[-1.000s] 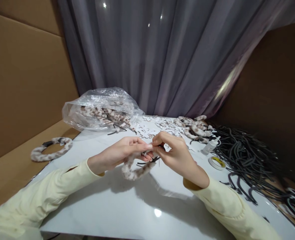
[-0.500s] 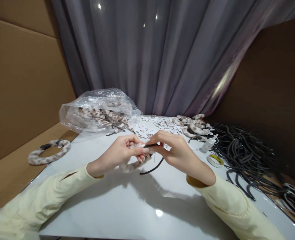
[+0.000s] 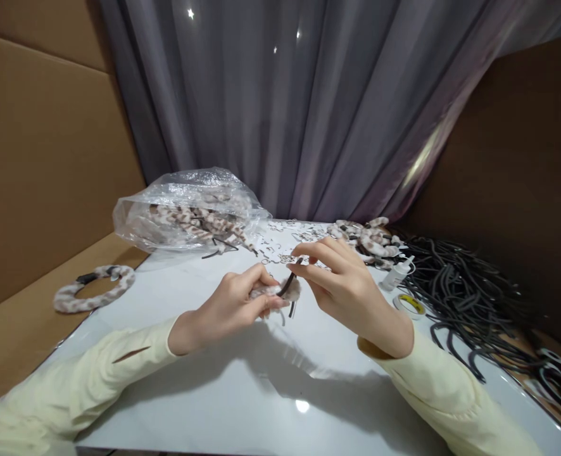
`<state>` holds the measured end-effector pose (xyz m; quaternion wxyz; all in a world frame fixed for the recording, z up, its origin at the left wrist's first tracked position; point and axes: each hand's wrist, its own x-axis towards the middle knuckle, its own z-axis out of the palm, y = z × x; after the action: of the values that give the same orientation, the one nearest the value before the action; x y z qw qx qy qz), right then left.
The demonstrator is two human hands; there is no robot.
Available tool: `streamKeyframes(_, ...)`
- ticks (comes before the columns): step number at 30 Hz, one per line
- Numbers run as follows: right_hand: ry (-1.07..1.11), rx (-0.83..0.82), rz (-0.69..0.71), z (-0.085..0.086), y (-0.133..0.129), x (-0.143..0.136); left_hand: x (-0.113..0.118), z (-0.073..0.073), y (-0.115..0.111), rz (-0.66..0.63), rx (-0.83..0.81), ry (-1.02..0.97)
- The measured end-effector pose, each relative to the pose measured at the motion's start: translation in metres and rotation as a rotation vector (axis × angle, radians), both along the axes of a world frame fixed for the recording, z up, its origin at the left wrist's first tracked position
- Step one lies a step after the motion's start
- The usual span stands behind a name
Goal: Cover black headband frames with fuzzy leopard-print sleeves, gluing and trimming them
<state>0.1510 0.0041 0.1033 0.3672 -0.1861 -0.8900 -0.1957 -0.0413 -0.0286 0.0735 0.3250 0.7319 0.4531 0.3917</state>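
My left hand (image 3: 233, 301) is closed on a fuzzy white-and-brown plush strip (image 3: 293, 290), pinched between thumb and fingers above the table. A thin black cord (image 3: 287, 285) slants up from that grip. Its upper end lies between the thumb and index finger of my right hand (image 3: 340, 282), the other fingers held out loosely. Another short dark cord end (image 3: 292, 310) hangs below the plush. The left fingers hide part of the strip.
A clear plastic bag (image 3: 138, 218) holds plush strips. One plush ring (image 3: 69, 301) lies at left; more plush rings (image 3: 375, 240) sit back right. Also on the right are a glue bottle (image 3: 395, 277), a tape roll (image 3: 409, 305) and piled black cords (image 3: 456, 285). Cardboard walls (image 3: 38, 171) flank the table.
My right hand has drawn back slightly to the right and tilted the cord's end upward. The plush in my left hand has turned, and the dangling cord has swung closer beneath it.
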Motion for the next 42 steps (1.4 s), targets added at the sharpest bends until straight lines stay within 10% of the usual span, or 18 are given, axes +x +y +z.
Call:
streamKeyframes(17,0.048,-0.439,0.251,-0.017,0.023,-0.007,-0.005,-0.007,-0.005,-0.225,0.479,0.367)
streamKeyframes(34,-0.112,-0.642,-0.144,-0.007,-0.020,-0.013,-0.005,-0.003,0.030,-0.096,-0.585,-0.516)
streamKeyframes(42,-0.137,-0.687,-0.409,-0.036,-0.001,-0.029,-0.005,0.002,0.037,-0.093,-0.895,-0.811)
